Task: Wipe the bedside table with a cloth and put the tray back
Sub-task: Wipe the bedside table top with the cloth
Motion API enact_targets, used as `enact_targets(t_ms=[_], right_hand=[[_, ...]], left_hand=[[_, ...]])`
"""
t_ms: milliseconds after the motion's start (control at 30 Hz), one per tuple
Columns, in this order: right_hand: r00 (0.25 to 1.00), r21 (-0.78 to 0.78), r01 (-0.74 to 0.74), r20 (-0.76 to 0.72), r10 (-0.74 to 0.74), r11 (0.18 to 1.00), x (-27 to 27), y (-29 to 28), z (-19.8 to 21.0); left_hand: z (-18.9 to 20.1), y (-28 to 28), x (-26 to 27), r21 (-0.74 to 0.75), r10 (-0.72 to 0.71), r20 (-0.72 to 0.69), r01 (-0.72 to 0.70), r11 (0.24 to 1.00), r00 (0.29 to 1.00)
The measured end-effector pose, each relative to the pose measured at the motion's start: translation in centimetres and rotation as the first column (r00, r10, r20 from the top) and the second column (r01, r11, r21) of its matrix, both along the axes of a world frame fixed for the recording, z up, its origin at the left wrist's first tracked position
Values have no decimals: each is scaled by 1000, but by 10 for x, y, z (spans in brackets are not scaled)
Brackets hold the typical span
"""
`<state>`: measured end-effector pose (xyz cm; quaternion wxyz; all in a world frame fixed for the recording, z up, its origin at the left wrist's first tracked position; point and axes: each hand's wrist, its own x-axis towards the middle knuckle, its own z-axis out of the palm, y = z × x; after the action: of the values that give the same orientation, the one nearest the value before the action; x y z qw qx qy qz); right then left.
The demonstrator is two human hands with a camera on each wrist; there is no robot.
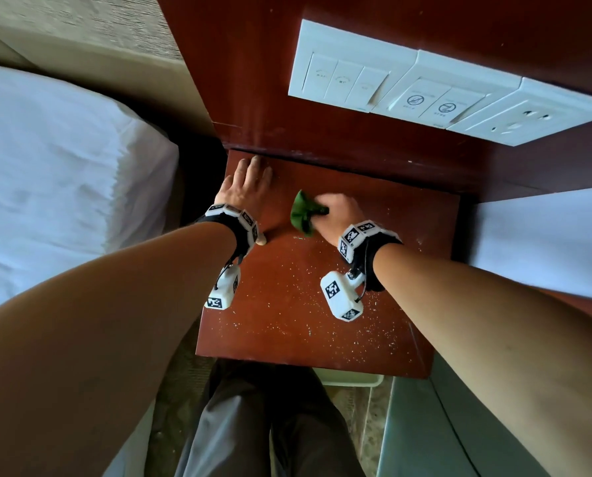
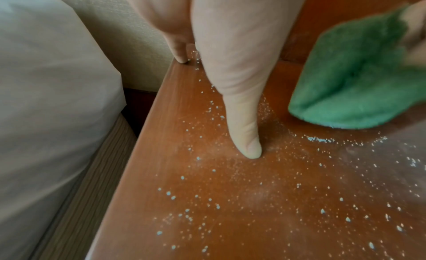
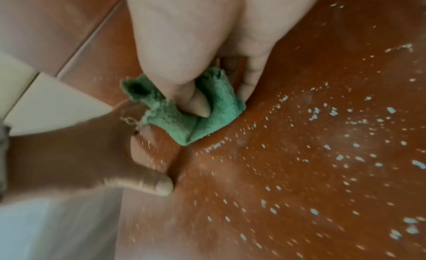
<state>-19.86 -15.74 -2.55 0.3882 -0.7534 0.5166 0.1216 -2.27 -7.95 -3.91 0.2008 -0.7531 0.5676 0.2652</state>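
Observation:
The reddish-brown bedside table [image 1: 287, 304] is strewn with small white crumbs [image 2: 276, 200]. My right hand [image 1: 336, 210] grips a bunched green cloth [image 1: 303, 213] and holds it down on the tabletop near the back; the right wrist view shows thumb and fingers pinching the cloth [image 3: 207, 118]. My left hand [image 1: 246, 191] lies flat on the table's back left corner, fingers straight, thumb [image 2: 246, 136] pressed on the wood. The cloth [image 2: 359, 81] sits just right of that thumb. A pale tray edge [image 1: 349, 378] peeks out below the table's front edge.
A white switch and socket panel [image 1: 442, 87] is mounted on the wooden board behind the table. A bed with white sheets [image 1: 46, 184] stands close on the left. White bedding [image 1: 546, 242] lies to the right. My legs [image 1: 253, 425] are in front of the table.

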Motion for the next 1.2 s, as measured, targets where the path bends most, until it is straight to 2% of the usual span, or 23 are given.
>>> enact_targets(t_ms=[67,133,233,300,467,533,633,833,1000,1067,1133,1200], right_hand=[[985,-123,167,56,-162,978,4,-8,0],[962,-234,272,83,-260,933,11,-16,-4],[938,-258,341,28,-346,904,24,-18,-11],[938,-250,332,-9,-345,909,33,-13,-15],[979,-277,204,33,-203,939,64,3,-21],[993,-283,108,69,-92,953,74,6,-21],[997,-262,-56,34,68,964,77,8,-17],[933,-226,-342,33,358,912,42,25,-13],[884,-95,-467,-56,464,879,21,35,-11],[914,-65,-406,-7,406,912,22,33,-7],[965,-86,-257,40,261,963,23,28,-4],[992,-211,-92,62,108,973,27,21,-5]], left_hand=[[-1,6,3,-26,35,-2,-35,999,999],[-1,12,7,-22,68,-6,-68,997,998],[-2,19,14,-18,73,12,-72,997,997],[-3,22,17,-10,61,13,-61,998,998],[-3,19,18,2,48,1,-48,999,999],[-3,18,19,7,56,-3,-56,998,998],[-2,17,18,22,75,-22,-75,997,997],[3,19,17,35,59,-16,-59,998,998],[5,19,17,48,64,-24,-63,997,998],[4,20,18,35,47,-18,-47,998,999],[4,21,19,28,36,-12,-36,999,999],[3,22,22,23,47,-16,-46,999,999]])
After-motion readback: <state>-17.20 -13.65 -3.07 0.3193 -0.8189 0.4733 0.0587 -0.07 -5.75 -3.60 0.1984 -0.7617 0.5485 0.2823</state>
